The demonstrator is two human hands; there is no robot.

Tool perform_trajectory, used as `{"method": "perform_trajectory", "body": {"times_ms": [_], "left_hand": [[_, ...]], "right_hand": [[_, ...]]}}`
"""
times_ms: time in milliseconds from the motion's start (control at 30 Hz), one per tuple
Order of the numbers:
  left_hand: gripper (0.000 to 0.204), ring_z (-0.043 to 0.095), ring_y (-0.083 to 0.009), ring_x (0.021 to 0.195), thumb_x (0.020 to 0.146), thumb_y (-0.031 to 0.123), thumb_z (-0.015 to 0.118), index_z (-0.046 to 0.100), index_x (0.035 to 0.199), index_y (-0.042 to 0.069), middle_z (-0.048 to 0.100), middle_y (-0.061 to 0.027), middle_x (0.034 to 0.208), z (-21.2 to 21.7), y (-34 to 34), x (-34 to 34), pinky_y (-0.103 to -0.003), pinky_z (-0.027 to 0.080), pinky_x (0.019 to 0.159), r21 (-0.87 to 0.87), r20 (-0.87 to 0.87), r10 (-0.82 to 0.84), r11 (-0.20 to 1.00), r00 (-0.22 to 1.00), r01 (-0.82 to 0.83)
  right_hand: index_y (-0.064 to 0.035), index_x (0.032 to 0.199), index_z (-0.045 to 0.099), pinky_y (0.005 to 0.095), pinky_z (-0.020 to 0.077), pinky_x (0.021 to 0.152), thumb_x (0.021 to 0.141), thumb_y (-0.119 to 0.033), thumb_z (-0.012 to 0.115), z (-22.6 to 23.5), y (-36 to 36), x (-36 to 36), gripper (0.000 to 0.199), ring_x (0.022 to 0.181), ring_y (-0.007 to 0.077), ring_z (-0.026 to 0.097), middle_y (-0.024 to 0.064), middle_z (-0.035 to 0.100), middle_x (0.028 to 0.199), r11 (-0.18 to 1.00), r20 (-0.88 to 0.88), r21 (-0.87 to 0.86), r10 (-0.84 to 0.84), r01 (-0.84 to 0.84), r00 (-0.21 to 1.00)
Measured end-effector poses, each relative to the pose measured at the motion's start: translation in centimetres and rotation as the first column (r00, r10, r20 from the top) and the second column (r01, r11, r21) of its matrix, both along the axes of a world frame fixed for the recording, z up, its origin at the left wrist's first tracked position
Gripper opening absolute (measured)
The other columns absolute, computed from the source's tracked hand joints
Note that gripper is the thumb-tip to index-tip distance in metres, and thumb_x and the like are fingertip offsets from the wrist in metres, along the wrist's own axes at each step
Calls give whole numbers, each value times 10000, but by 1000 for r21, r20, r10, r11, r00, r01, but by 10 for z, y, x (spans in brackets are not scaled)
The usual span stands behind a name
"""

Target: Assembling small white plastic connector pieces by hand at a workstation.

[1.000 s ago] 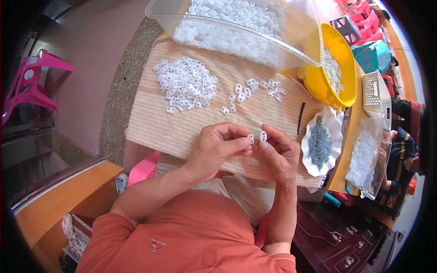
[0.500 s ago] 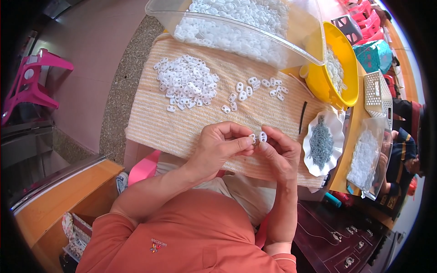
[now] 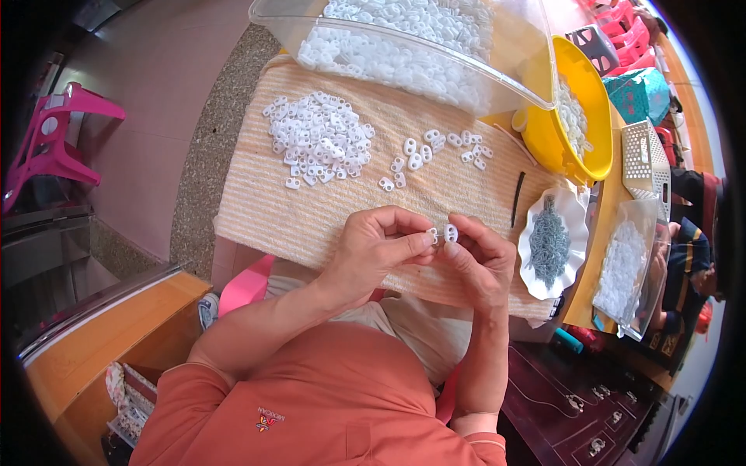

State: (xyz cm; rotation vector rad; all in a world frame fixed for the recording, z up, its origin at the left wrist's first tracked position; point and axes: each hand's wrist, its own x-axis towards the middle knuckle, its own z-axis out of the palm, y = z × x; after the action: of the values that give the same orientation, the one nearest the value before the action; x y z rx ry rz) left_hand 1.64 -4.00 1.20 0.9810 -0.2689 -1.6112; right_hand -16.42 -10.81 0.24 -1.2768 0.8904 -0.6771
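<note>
Above the near edge of a striped cloth (image 3: 256,210), my two hands meet at the fingertips. My left hand (image 3: 381,247) pinches a small white plastic piece (image 3: 433,232), mostly covered by the thumb and forefinger. Between the thumb and fingers of my right hand (image 3: 483,260) is an oval white plastic piece with two holes (image 3: 451,232), held upright and facing the left one. Something thin seems to span the narrow gap between them, too small to make out. Farther off lie a heap of white plastic pieces (image 3: 320,140) and several scattered two-hole ovals (image 3: 415,161).
A clear tub of white pieces (image 3: 388,78) stands at the back, beside a yellow basin (image 3: 594,101). On the right are a scalloped white dish (image 3: 531,272) of small grey metal parts, a black stick (image 3: 517,199) and a clear box (image 3: 619,272). Another person's sleeve (image 3: 688,256) shows beyond.
My hands keep nearly the same place and both grips hold. The oval piece in my right fingers has shifted very slightly to the right.
</note>
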Motion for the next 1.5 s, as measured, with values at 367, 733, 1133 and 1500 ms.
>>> {"method": "perform_trajectory", "body": {"times_ms": [367,733,1133,1500], "left_hand": [[166,661,-140,771,851,35,660,616,1001,-19,669,-91,898,0,0,0,-270,564,727,-9,-1,-3,1000,1000,3],[190,643,-111,762,843,44,679,629,1009,-33,667,-88,893,-1,0,-2,-229,548,697,-28,-2,4,1000,1000,-4],[136,651,-120,738,838,23,683,639,963,-9,673,-82,856,-1,0,-3,-242,555,683,-34,-20,-14,999,1000,13],[106,651,-124,770,854,43,668,636,954,28,674,-78,873,2,0,1,-235,551,700,-56,-272,-94,995,958,82]], "right_hand": [[64,1169,589,274,509,817,815,72,656,-2,-3,-2,360,911,163,637,114,644,1035,992,-40,-110,51,-55,998],[56,1161,595,269,481,823,820,78,642,1,-1,2,344,919,156,602,96,611,998,994,-13,-76,84,-85,996],[45,1155,611,265,486,810,803,80,660,-2,1,0,358,913,158,605,94,617,991,999,100,16,49,-51,994],[38,1120,631,240,471,756,786,7,718,9,-2,0,347,857,138,581,82,607,955,963,-36,-215,161,-165,986]]}}
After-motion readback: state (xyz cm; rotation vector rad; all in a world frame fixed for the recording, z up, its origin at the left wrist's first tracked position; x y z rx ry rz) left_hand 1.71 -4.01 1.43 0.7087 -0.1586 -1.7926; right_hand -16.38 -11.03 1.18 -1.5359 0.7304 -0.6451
